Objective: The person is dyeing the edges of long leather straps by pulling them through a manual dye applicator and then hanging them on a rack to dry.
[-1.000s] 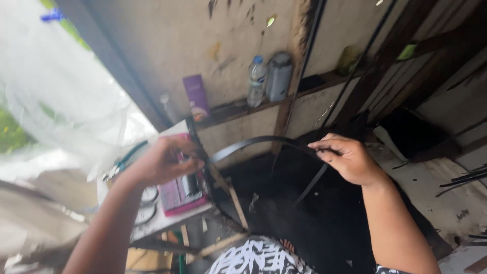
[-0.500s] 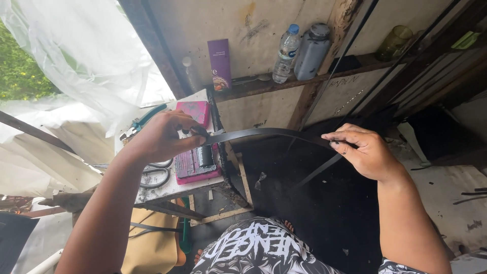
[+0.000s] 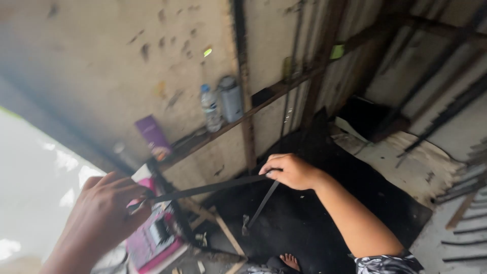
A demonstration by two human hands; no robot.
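Head view: left hand [image 3: 109,210] and right hand [image 3: 290,171] each pinch an end of a black rubber strip [image 3: 210,189], stretched taut below the wall shelf [image 3: 223,133]. Step: tensioning; next needs steady grip.

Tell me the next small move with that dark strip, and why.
Probably ease the right hand further along the dark strip. The strip runs taut from the left hand, and a loose tail hangs below the right hand's pinch.
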